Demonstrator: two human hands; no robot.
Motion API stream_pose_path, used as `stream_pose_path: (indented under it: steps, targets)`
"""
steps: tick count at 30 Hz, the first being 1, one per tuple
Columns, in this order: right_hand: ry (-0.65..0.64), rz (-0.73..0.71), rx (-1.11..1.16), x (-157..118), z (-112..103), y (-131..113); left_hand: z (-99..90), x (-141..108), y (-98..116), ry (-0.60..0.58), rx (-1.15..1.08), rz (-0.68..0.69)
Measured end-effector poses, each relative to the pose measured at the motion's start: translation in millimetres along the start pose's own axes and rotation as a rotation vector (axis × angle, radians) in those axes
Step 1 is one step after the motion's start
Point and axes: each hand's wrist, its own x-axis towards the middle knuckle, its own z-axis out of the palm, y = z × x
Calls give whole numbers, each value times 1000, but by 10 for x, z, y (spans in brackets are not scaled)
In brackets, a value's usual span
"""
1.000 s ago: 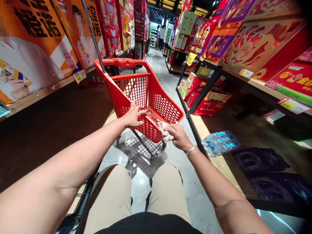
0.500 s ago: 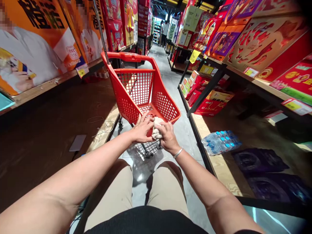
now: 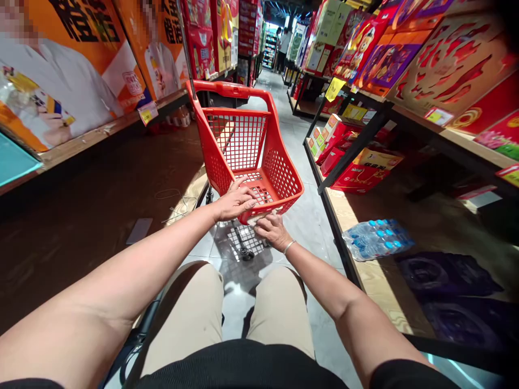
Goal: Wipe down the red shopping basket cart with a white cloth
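Observation:
A red plastic shopping cart point(image 3: 233, 156) with a lattice basket stands before my knees, its basket bare inside. My left hand point(image 3: 235, 204) lies over the near left corner of the basket rim, fingers stretched out. Below the near rim, my right hand point(image 3: 272, 229) has its fingers bent over a whitish cloth point(image 3: 255, 219) and presses it against the cart's near end wall. Most of the cloth is hidden by that hand. A thin bracelet point(image 3: 289, 247) circles the right wrist.
Shelves with boxed goods line both sides; a wrapped bottle pack point(image 3: 377, 239) lies on the lower right shelf. A pale flat rectangle point(image 3: 139, 231) and loose string point(image 3: 178, 202) lie at lower left. Far down the aisle stand people point(image 3: 284, 46).
My right hand and the cloth have shifted down from the rim onto the near wall. The bunched cloth now looks flatter. My left hand has moved slightly apart from it, and the view has turned left.

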Motion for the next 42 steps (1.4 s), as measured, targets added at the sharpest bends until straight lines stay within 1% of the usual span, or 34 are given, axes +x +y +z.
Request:
stream_pose_path:
  steps: [2, 3, 5, 6, 7, 9, 10, 11, 12, 13, 14, 17, 18, 19, 20, 22, 24, 25, 27, 28, 29, 30, 32, 33, 34, 35, 37, 40, 42]
  targets:
    - [-22, -21, -10, -70, 145, 54, -9, 15, -53, 7, -8, -23]
    - [-26, -19, -20, -105, 167, 113, -10, 22, -87, 16, -14, -36]
    - [-10, 6, -41, -157, 106, 253, -12, 32, -164, 44, -34, -55]
    - [31, 26, -58, -167, 35, 320, -14, 35, -204, 56, -48, -55]
    - [98, 47, -82, -165, -50, 378, -17, 40, -242, 64, -63, -50]
    - [277, 95, -146, -129, -213, 459, -26, 52, -305, 71, -87, -34]
    - [361, 119, -177, -104, -264, 482, -32, 61, -327, 72, -94, -29]
    - [419, 140, -200, -80, -281, 494, -38, 71, -345, 73, -99, -27]
    - [438, 162, -212, -66, -261, 495, -46, 82, -357, 76, -103, -29]
    - [425, 187, -213, -64, -207, 487, -54, 92, -366, 78, -106, -33]
    - [382, 209, -206, -77, -126, 471, -63, 101, -374, 78, -109, -38]
    - [151, 233, -147, -174, 117, 395, -95, 110, -402, 74, -114, -47]
    - [93, 221, -123, -204, 144, 370, -106, 106, -414, 70, -111, -41]
    - [72, 205, -101, -221, 126, 350, -115, 101, -427, 64, -105, -27]
    - [94, 192, -86, -218, 59, 338, -121, 94, -437, 57, -96, -7]
    - [220, 200, -82, -139, -195, 337, -119, 82, -449, 53, -72, 30]
    - [328, 287, -103, 30, -512, 341, -99, 81, -439, 59, -50, 48]
    - [345, 362, -112, 141, -652, 326, -82, 85, -425, 62, -42, 49]
    - [305, 536, -105, 386, -836, 218, -41, 102, -385, 64, -30, 53]
    - [261, 603, -84, 508, -872, 118, -19, 111, -363, 65, -24, 56]
    - [212, 633, -55, 623, -875, -5, 2, 118, -343, 71, -17, 60]
    - [165, 625, -25, 723, -856, -141, 19, 122, -326, 82, -8, 65]
    - [96, 529, 2, 859, -804, -374, 41, 115, -314, 110, 9, 81]
    - [59, 459, -3, 888, -796, -435, 42, 103, -320, 120, 12, 89]
    - [17, 392, -16, 889, -811, -441, 37, 86, -333, 126, 9, 93]
    - [-26, 339, -34, 864, -850, -389, 25, 66, -351, 130, -3, 89]
    - [-95, 317, -62, 756, -991, -137, -13, 24, -393, 135, -38, 59]
    - [-137, 434, -80, 576, -1236, 351, -67, -11, -439, 142, -71, 18]
    - [-184, 467, -84, 533, -1330, 542, -83, -11, -458, 135, -65, 10]
